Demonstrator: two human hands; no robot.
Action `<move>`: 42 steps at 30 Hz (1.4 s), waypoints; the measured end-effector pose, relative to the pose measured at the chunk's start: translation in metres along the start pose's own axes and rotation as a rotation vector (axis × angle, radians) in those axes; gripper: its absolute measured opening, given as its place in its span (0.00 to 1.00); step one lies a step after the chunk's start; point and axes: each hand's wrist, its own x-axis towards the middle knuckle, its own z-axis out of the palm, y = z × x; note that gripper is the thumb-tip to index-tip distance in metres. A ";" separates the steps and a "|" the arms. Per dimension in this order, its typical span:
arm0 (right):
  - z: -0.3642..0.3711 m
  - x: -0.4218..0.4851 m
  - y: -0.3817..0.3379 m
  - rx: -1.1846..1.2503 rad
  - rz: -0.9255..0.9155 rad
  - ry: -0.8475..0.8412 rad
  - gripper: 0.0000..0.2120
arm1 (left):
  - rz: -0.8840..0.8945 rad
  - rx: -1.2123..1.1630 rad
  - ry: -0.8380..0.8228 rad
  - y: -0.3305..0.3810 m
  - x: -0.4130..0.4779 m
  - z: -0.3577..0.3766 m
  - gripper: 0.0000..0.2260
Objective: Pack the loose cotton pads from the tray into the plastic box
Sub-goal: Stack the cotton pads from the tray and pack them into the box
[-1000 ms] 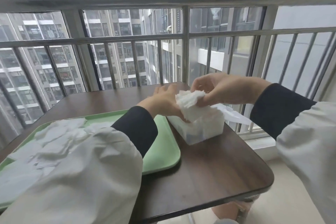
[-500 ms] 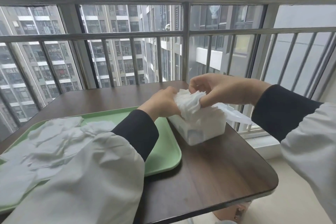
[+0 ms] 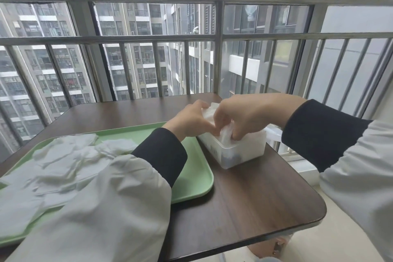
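On the dark wood-grain table (image 3: pixel 244 204), a translucent plastic box (image 3: pixel 238 151) with straight walls and rounded corners stands just beside the right edge of the green tray (image 3: pixel 195 172). Both hands are at its open top. The right hand (image 3: pixel 251 117) has its fingers curled down inside the box, pressing on soft white cotton pads (image 3: pixel 209 111). The left hand (image 3: pixel 189 121) is closed around the same bundle at the far left end. More loose cotton pads (image 3: pixel 70 161), thin and crumpled, lie in a heap on the smooth tray, partly under the left white sleeve (image 3: pixel 102 208).
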 end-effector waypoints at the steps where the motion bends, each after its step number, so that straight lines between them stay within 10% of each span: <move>1: 0.001 0.002 -0.004 -0.021 -0.013 -0.025 0.14 | 0.005 0.007 -0.001 0.000 0.000 0.000 0.40; 13: 0.024 0.003 0.004 0.147 0.005 0.364 0.11 | 0.025 -0.087 0.006 0.000 -0.003 -0.006 0.29; 20: 0.016 0.000 0.002 0.147 0.060 0.278 0.07 | 0.025 -0.232 0.004 0.010 -0.014 -0.018 0.08; 42: 0.011 0.088 -0.143 0.409 -0.187 0.239 0.08 | -0.231 0.114 0.143 -0.094 -0.165 -0.152 0.14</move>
